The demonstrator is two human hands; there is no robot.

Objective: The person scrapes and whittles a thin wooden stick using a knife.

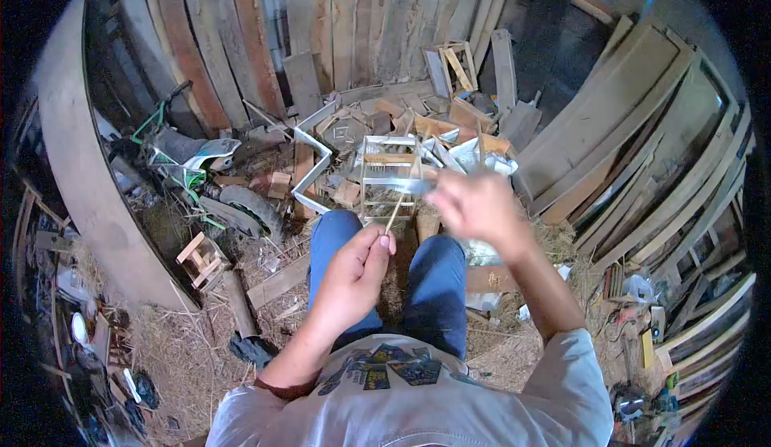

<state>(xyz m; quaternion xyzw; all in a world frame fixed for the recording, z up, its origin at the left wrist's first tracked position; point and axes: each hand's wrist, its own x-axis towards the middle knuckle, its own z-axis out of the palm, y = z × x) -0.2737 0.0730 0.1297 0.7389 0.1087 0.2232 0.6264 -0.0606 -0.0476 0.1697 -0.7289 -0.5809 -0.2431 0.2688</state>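
My left hand is closed around a thin wooden stick, which sticks up and away from the thumb and fingers. Smeared by motion, my right hand grips a knife, its handle mostly hidden in the fingers. The pale knife blade points left, lying across the upper end of the stick; whether it touches the wood I cannot tell. Both hands are above my knees. Just beyond them stands a small wooden frame with crossbars.
Scrap wood is heaped ahead against upright planks. A green and white motorbike lies at the left, near a small wooden crate. Long boards lean on the right. Straw covers the ground.
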